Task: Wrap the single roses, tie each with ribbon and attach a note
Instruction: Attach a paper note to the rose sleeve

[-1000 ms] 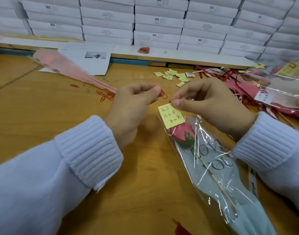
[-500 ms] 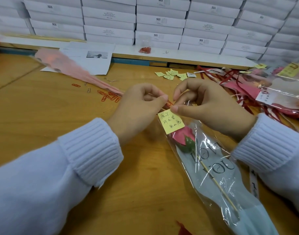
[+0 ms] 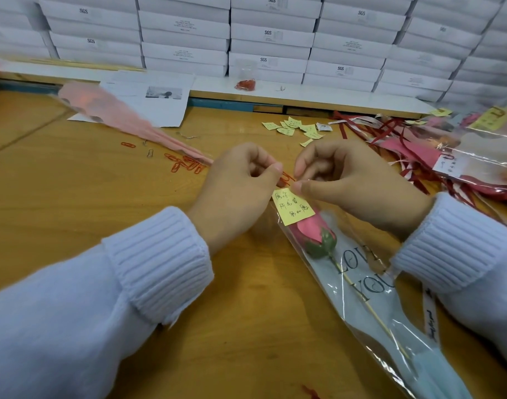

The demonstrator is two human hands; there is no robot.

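Head view: the rose [image 3: 307, 230] is lying in its clear sleeve [image 3: 370, 312] on the table [image 3: 73, 197], with the bud pointing up-left toward the hands and the stem running down-right. The right hand [image 3: 355, 191], fingers curled, is pinching the handwritten yellow note [image 3: 293, 208] at the sleeve's top. The left hand [image 3: 240, 194] is pinching a red clip [image 3: 286, 177]. The sleeve is showing "LOVE YOU", and the boxes [image 3: 269, 33] behind are showing "SGS".

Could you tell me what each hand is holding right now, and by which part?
The left hand pinches a red paper clip by one end. The right hand pinches the yellow note by its top edge, against the clear sleeve.
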